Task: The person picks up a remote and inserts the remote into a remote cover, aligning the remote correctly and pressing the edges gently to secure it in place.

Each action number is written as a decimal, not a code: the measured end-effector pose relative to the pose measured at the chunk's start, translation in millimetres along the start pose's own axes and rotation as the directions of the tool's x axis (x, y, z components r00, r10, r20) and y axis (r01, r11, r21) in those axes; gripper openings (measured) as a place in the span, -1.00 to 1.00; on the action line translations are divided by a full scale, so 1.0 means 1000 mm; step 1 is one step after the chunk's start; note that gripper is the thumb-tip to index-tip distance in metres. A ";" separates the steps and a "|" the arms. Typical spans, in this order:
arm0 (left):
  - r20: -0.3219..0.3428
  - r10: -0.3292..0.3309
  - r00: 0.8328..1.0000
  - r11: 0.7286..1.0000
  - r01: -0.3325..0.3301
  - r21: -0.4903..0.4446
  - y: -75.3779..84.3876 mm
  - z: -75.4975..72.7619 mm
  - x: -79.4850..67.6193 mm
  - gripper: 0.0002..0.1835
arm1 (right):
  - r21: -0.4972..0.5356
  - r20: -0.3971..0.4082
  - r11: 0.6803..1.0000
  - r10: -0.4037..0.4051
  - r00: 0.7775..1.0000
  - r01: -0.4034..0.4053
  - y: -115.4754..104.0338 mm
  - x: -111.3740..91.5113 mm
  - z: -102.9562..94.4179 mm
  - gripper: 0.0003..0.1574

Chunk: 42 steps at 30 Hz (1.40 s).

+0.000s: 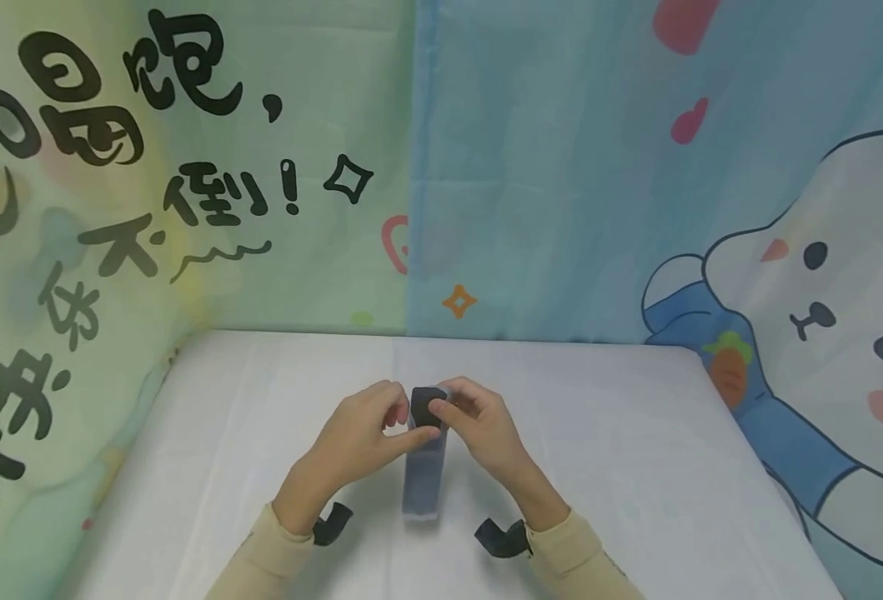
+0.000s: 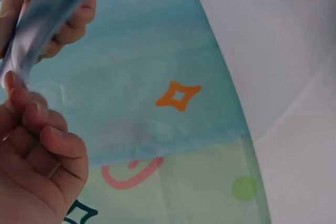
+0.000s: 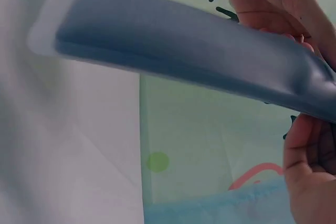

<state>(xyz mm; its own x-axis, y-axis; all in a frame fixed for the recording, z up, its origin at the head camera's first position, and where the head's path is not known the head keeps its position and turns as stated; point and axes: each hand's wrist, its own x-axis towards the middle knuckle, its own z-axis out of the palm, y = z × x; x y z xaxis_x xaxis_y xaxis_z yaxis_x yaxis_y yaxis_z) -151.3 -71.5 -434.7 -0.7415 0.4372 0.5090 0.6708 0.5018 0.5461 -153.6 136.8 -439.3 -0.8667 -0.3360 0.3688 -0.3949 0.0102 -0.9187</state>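
A long, narrow, blue-grey sleeve (image 1: 422, 483) with a translucent end hangs upright between both hands over the white table. Its upper end shows a black part (image 1: 423, 406). From the left, my left hand (image 1: 366, 429) lays its thumb across the front just below the black part, the other fingers curled at the side edge. My right hand (image 1: 486, 429) pinches the upper end, thumb on the black part and fingers behind. In the right wrist view the sleeve (image 3: 184, 48) stretches across the frame, its paler, see-through tip at the left.
Black wrist straps (image 1: 333, 524) show by both cuffs. The white tabletop (image 1: 599, 442) runs back to a printed cloth backdrop (image 1: 531, 192) with lettering at the left and a cartoon animal (image 1: 816, 317) at the right.
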 end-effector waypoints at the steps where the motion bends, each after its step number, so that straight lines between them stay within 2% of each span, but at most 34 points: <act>1: 0.018 -0.007 1.000 1.000 0.007 0.013 0.000 -0.001 0.001 -0.51 | 0.004 0.005 1.000 0.004 1.000 -0.004 0.000 0.000 0.001 -0.84; 3: 0.053 -0.016 0.998 1.000 0.015 0.016 0.001 -0.002 0.002 -0.50 | 0.010 0.015 1.000 0.011 1.000 -0.011 0.000 -0.001 0.001 -0.84; 5: 0.088 -0.017 0.996 0.999 0.019 -0.026 0.000 -0.003 0.002 -0.51 | 0.029 0.033 0.999 0.015 0.999 -0.016 -0.001 -0.001 0.002 -0.82; 8: 0.134 -0.017 0.991 0.983 0.042 -0.179 -0.003 -0.004 0.001 -0.52 | 0.052 0.065 0.998 0.019 0.998 -0.023 -0.002 -0.002 0.002 -0.79; 10: 0.165 -0.016 0.986 0.945 0.069 -0.319 -0.005 -0.004 0.000 -0.54 | 0.071 0.089 0.997 0.019 0.996 -0.025 -0.002 -0.002 0.002 -0.78; 12: 0.193 -0.010 0.981 0.892 0.096 -0.443 -0.007 -0.005 -0.001 -0.57 | 0.096 0.113 0.995 0.015 0.994 -0.026 -0.002 -0.002 0.002 -0.76; 15: 0.228 0.019 0.974 0.815 0.117 -0.568 -0.009 -0.006 -0.003 -0.65 | 0.132 0.147 0.991 -0.007 0.989 -0.012 -0.001 -0.002 0.000 -0.71; 20: 0.254 0.120 0.960 0.736 0.086 -0.672 -0.012 -0.011 -0.003 -0.81 | 0.239 0.217 0.971 -0.067 0.974 0.014 -0.001 0.000 -0.002 -0.63; 23: 0.226 0.152 0.962 0.703 0.056 -0.709 -0.013 -0.012 -0.004 -0.83 | 0.313 0.249 0.950 -0.072 0.966 -0.010 -0.001 0.000 -0.001 -0.70; 25: 0.188 0.138 0.972 0.715 0.034 -0.698 -0.014 -0.012 -0.005 -0.81 | 0.334 0.252 0.942 -0.062 0.966 -0.027 0.000 -0.001 0.000 -0.74; 26: 0.164 0.123 0.979 0.742 0.019 -0.670 -0.015 -0.012 -0.005 -0.79 | 0.331 0.247 0.943 -0.058 0.967 -0.028 0.001 -0.001 -0.001 -0.75; 28: 0.125 0.092 0.988 0.831 -0.007 -0.556 -0.015 -0.011 -0.004 -0.75 | 0.292 0.227 0.956 -0.050 0.973 -0.019 0.002 -0.002 -0.002 -0.77; 30: 0.091 0.085 0.992 0.930 -0.046 -0.365 -0.014 -0.011 -0.002 -0.72 | 0.235 0.211 0.972 -0.039 0.977 -0.013 0.004 -0.002 -0.004 -0.77; 31: 0.079 0.086 0.993 0.966 -0.063 -0.251 -0.013 -0.011 -0.001 -0.71 | 0.202 0.204 0.979 -0.029 0.979 -0.013 0.004 -0.003 -0.005 -0.78; 32: 0.072 0.094 0.993 0.987 -0.083 -0.136 -0.011 -0.012 0.000 -0.71 | 0.169 0.201 0.986 -0.023 0.979 -0.012 0.005 -0.003 -0.006 -0.79; 34: 0.072 0.122 0.990 0.991 -0.126 0.055 -0.008 -0.014 0.002 -0.73 | 0.126 0.200 0.992 -0.005 0.980 -0.021 0.005 -0.004 -0.007 -0.82; 37: 0.108 0.170 0.979 0.958 -0.190 0.213 -0.002 -0.019 0.005 -0.77 | 0.079 0.221 0.996 0.009 0.975 -0.027 0.005 -0.005 -0.007 -0.83; 39: 0.152 0.188 0.970 0.942 -0.222 0.252 0.001 -0.023 0.005 -0.78 | 0.061 0.256 0.998 0.009 0.967 -0.026 0.005 -0.005 -0.006 -0.83; 42: 0.229 0.171 0.958 0.944 -0.226 0.240 0.004 -0.027 0.005 -0.72 | 0.041 0.309 0.999 -0.005 0.951 -0.008 0.004 -0.006 -0.005 -0.83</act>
<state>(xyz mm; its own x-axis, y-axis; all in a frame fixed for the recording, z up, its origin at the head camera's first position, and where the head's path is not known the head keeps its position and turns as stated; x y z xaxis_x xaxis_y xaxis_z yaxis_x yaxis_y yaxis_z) -151.4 -87.9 -411.9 -0.5995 0.6755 0.4293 0.7968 0.5542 0.2406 -151.5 143.6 -444.3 -0.7278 -0.6109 0.3115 -0.3749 -0.0259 -0.9267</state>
